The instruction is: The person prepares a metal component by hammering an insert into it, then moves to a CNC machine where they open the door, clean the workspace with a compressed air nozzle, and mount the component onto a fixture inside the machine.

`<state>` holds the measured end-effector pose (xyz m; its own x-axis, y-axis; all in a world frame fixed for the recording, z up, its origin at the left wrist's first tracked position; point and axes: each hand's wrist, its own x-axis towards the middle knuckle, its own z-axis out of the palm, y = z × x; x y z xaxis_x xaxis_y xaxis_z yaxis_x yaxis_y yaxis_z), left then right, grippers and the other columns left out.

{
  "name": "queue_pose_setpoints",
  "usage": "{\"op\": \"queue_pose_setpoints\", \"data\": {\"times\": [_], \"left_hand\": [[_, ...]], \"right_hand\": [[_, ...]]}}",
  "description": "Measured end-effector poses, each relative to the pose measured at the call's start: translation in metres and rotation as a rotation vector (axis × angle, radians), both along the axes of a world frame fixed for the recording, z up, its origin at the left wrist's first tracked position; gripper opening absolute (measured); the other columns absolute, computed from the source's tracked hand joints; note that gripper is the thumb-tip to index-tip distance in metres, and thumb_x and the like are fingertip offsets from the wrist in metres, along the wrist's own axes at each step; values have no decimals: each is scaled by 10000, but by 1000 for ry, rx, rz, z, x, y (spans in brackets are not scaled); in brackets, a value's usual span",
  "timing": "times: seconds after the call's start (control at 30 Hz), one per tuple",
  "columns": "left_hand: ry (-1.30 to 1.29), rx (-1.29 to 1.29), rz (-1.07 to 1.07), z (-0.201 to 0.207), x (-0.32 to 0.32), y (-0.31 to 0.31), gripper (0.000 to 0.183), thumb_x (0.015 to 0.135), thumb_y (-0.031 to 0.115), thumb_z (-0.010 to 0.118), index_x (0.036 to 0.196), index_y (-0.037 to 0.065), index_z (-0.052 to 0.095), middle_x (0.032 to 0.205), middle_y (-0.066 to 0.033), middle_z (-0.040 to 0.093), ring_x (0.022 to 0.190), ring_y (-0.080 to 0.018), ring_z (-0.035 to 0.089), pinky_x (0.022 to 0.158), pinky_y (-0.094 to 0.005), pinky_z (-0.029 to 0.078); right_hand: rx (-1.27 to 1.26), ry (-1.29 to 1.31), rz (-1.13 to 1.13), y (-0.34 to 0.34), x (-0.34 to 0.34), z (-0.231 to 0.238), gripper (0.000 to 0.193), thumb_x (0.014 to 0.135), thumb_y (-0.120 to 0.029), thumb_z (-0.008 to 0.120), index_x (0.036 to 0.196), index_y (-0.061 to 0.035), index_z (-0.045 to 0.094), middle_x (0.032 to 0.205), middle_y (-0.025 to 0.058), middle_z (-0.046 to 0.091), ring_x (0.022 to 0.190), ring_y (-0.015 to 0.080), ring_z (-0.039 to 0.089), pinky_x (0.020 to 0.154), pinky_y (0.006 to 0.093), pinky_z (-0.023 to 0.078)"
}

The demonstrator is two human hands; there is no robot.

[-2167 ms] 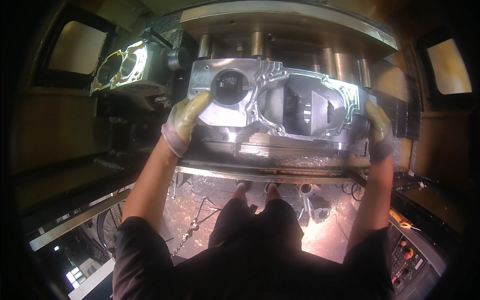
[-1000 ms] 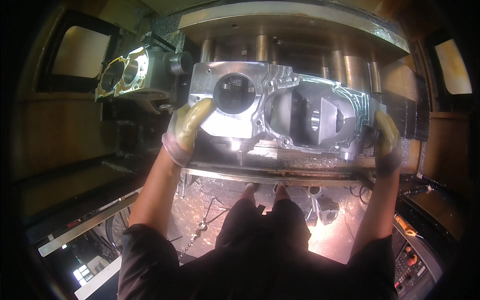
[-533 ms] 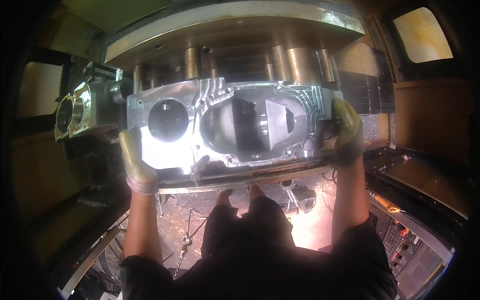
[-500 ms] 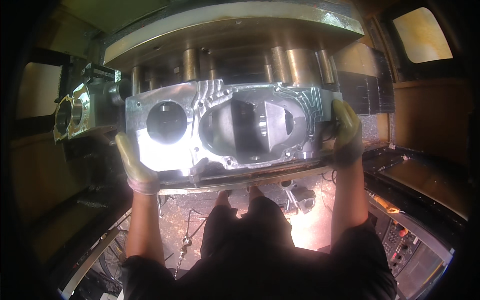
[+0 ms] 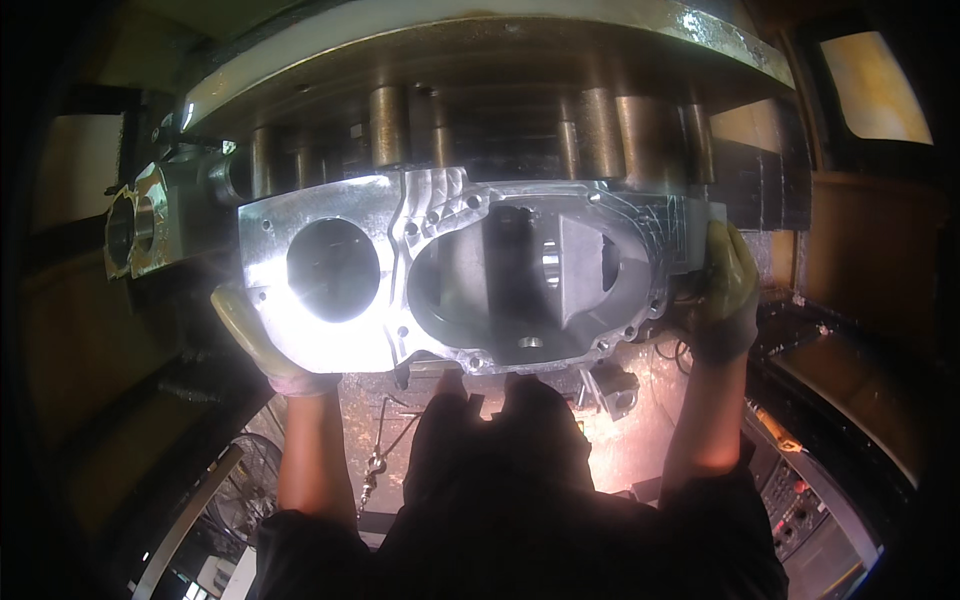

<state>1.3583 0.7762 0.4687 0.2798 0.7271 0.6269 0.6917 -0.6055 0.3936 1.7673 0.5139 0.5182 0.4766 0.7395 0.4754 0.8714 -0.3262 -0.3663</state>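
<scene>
A large silvery metal housing casting (image 5: 460, 280) spans the middle of the view, with a round bore on its left and a wide oval opening on its right. My left hand (image 5: 265, 345), in a pale glove, cups its lower left corner. At the right end, my right hand (image 5: 730, 295), gloved too, grips the side; part of its fingers is hidden behind the metal. The casting is held between both hands in front of several brass-coloured posts (image 5: 390, 125). Whether it touches the posts cannot be made out. Glare whitens its lower left face.
A thick fixture plate (image 5: 480, 35) bears the posts above the casting. Another machined casting (image 5: 180, 220) sticks out at the left. A control panel (image 5: 790, 505) and an orange-handled tool (image 5: 775, 430) are at lower right. Below, a metal part (image 5: 610, 390) lies on the floor.
The casting has come nearer to me, looks larger, and now covers the ledge that showed beneath it. Both hands have moved with it, and the whole view has shifted slightly.
</scene>
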Motion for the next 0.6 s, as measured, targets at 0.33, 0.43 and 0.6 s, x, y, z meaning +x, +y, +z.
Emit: {"op": "queue_pose_setpoints", "data": {"times": [0.33,0.43,0.6], "left_hand": [[-89,-157,-203,10,0,-11,791,1087,470,443,1625,-28,147,1691,-222,173,1537,-337,279,1261,-448,270],[-32,-98,-127,2,-11,2,877,974,352,646,1615,-35,189,1676,-235,217,1539,-338,288,1260,-438,283],[28,-155,-19,10,-4,-9,1112,791,301,871,1596,-76,204,1638,-293,270,1519,-378,327,1246,-445,319]], "right_hand": [[117,856,-82,-8,-19,9,444,1070,-377,490,1156,46,595,1013,181,638,771,257,643,677,345,527],[39,723,17,-16,-9,-1,428,1000,-194,609,1350,22,490,1038,251,622,822,393,661,670,453,552],[15,661,-46,-3,-20,13,424,1061,-228,368,1193,102,600,1064,268,642,908,395,670,804,430,540]]}}
